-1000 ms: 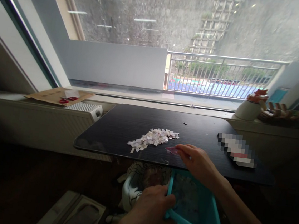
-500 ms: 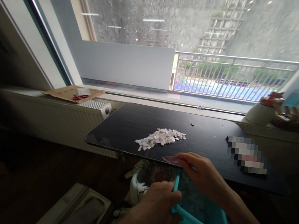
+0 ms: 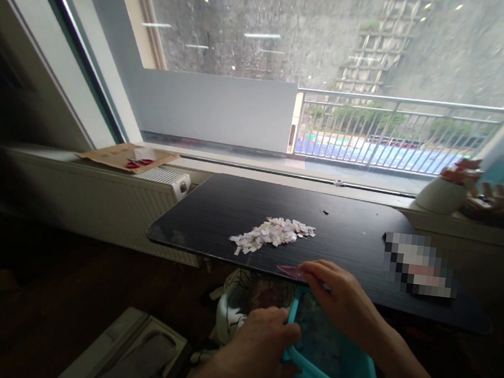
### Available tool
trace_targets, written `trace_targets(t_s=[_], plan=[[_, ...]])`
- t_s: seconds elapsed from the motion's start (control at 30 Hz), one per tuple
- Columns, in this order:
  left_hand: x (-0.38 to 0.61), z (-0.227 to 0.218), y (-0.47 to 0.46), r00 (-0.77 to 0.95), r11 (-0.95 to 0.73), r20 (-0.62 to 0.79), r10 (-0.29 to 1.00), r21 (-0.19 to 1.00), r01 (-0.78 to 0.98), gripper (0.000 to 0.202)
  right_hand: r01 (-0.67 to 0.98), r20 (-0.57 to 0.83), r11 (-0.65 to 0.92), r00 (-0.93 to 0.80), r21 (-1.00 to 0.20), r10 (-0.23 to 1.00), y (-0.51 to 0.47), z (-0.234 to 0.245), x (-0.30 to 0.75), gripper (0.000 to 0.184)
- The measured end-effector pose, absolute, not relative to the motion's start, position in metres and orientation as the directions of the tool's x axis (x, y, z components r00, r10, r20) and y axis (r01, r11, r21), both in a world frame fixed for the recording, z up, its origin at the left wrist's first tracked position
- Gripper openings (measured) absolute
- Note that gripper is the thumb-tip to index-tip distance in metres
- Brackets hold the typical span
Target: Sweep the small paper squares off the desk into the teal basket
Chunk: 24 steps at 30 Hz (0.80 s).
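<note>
A heap of small white paper scraps [image 3: 272, 234] lies on the black table [image 3: 232, 205]. My right hand [image 3: 344, 299] rests at the table's near edge, fingers closed on a thin pink flat piece [image 3: 291, 272] that points toward the heap. My left hand [image 3: 261, 348] grips the left rim of a teal plastic basin [image 3: 340, 375], held below the table's edge. Pale scraps show faintly inside the basin.
A blurred-out flat object [image 3: 419, 264] lies at the table's right. A white pot [image 3: 442, 192] stands on the sill at right; cardboard with red scissors [image 3: 128, 157] rests on a radiator at left. A patterned bag [image 3: 239, 297] sits under the table.
The view shifted slightly. My right hand with the pink piece and my left hand on the basin stayed nearly where they were.
</note>
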<state>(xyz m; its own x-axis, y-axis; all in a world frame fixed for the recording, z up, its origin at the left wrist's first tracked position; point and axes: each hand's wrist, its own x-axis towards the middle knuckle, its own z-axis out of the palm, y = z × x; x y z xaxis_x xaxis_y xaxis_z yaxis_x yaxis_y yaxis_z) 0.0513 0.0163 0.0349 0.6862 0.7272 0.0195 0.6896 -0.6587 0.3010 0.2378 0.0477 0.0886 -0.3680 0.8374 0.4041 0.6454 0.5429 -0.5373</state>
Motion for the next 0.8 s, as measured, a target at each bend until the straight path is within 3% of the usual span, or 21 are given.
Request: trace_targets(t_s=[0.13, 0.33, 0.57, 0.67, 0.8], plan=[[0.035, 0.036, 0.012, 0.640, -0.603, -0.006, 0.769, 0.324, 0.728, 0.022, 0.623, 0.359, 0.560, -0.430, -0.547, 0.829, 0.043, 0.093, 0.235, 0.023], [0.016, 0.028, 0.006, 0.599, -0.550, -0.038, 0.800, 0.353, 0.757, 0.020, 0.760, 0.438, 0.451, -0.244, -0.467, 0.865, 0.072, 0.089, 0.251, 0.029], [0.019, 0.001, 0.018, 0.603, -0.552, -0.088, 0.793, 0.316, 0.772, 0.030, 0.651, 0.317, 0.345, -0.166, -0.676, 0.934, 0.093, 0.072, 0.270, 0.027], [0.019, -0.002, 0.018, 0.611, -0.565, -0.082, 0.787, 0.300, 0.769, 0.030, 0.673, 0.275, 0.300, -0.148, -0.676, 0.950, 0.093, 0.070, 0.277, 0.031], [0.018, -0.005, 0.017, 0.608, -0.570, -0.054, 0.792, 0.291, 0.768, 0.033, 0.745, 0.333, 0.274, -0.073, -0.608, 0.940, 0.100, 0.059, 0.283, 0.026]])
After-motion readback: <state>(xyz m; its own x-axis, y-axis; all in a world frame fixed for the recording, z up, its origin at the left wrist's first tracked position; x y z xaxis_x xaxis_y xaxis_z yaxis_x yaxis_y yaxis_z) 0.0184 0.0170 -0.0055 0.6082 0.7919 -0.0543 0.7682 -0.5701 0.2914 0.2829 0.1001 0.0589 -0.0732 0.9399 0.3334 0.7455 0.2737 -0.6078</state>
